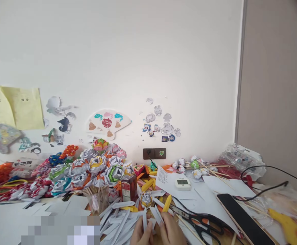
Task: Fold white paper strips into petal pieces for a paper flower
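My left hand (141, 234), low in the middle of the head view, is closed on a narrow folded paper strip (145, 217) that stands upright. Beside it my right hand (172, 230) pinches another white folded paper strip (157, 214), tilted to the left. The two hands are close together, and their lower parts are cut off by the frame. Just beyond them sits a small white and yellow paper flower (146, 199). A heap of loose white paper strips (116, 223) lies left of my hands, with a yellow folded strip (167, 203) to the right.
Black-handled scissors (201, 219), a phone (242, 217) and a yellow glue gun (286, 224) lie to the right. A white timer (182, 184) rests on paper. Many paper flowers (97, 165) are piled back left, near a red carton (129, 189). Paper buds on sticks (196, 173) lie by the wall.
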`<move>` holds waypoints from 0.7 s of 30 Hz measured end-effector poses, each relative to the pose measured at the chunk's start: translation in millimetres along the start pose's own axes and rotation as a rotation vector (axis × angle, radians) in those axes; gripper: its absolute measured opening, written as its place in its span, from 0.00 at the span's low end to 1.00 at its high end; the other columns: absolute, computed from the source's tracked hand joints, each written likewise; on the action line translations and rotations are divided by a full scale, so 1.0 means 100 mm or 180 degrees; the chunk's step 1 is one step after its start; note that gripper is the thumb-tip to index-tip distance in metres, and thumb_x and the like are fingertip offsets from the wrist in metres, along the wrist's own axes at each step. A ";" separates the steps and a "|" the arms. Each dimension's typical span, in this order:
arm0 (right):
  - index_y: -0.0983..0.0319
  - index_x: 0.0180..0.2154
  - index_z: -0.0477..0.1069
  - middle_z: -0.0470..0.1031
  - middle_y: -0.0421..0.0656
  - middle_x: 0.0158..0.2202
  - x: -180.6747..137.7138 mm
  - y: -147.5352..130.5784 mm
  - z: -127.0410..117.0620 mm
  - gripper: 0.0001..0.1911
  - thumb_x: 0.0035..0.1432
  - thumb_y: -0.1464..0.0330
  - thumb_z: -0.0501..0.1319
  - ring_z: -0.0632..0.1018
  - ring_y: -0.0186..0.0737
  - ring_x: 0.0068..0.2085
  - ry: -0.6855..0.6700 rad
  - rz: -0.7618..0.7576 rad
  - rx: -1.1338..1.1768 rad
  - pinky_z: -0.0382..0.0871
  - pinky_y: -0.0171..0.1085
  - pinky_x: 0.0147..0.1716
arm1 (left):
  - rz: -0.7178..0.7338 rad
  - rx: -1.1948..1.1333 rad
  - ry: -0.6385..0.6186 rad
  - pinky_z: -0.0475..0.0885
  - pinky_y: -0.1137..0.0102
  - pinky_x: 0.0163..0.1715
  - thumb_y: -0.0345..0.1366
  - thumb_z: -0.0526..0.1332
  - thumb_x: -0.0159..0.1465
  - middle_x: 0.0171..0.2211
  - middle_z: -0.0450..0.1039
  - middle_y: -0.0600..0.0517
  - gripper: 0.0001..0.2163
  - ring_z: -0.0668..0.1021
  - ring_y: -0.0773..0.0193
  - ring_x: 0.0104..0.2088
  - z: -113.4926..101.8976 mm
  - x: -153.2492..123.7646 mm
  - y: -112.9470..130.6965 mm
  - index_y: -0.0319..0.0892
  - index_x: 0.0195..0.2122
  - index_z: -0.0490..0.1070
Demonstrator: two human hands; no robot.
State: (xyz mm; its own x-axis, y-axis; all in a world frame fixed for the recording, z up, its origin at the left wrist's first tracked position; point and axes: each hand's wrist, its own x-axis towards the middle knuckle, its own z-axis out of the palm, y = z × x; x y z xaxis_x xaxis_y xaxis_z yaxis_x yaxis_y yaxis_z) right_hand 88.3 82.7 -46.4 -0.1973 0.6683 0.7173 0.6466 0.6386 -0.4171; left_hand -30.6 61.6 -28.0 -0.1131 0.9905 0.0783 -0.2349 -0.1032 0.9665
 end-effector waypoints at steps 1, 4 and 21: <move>0.59 0.36 0.63 0.71 0.43 0.30 0.00 -0.03 -0.04 0.10 0.52 0.74 0.49 0.73 0.40 0.31 0.0031 0.0066 -0.0068 0.65 0.33 0.28 | 0.0038 0.0049 -0.0163 0.55 0.78 0.12 0.51 0.61 0.43 0.10 0.59 0.62 0.19 0.60 0.73 0.11 0.03 0.01 0.03 0.41 0.29 0.66; 0.58 0.34 0.64 0.69 0.43 0.32 0.04 -0.14 -0.16 0.11 0.50 0.76 0.48 0.71 0.41 0.35 0.0116 0.0134 -0.0121 0.64 0.36 0.33 | 0.0067 -0.0106 -0.0104 0.58 0.77 0.14 0.50 0.61 0.44 0.13 0.61 0.60 0.16 0.64 0.72 0.14 0.07 0.03 0.07 0.41 0.21 0.63; 0.58 0.49 0.57 0.65 0.45 0.44 0.03 -0.17 -0.12 0.19 0.54 0.73 0.48 0.66 0.40 0.47 0.0120 0.0610 0.0480 0.62 0.37 0.44 | 0.0240 0.0241 -0.0025 0.62 0.76 0.16 0.50 0.58 0.47 0.15 0.62 0.60 0.15 0.66 0.71 0.16 0.02 -0.04 0.13 0.42 0.23 0.63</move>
State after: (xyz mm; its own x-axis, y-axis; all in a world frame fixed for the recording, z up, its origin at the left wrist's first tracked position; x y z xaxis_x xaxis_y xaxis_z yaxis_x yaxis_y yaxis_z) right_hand 86.0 69.4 -30.4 -0.0522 0.7698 0.6361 0.5518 0.5532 -0.6241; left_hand -31.0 56.4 -15.7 -0.1199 0.9809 0.1532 -0.1523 -0.1706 0.9735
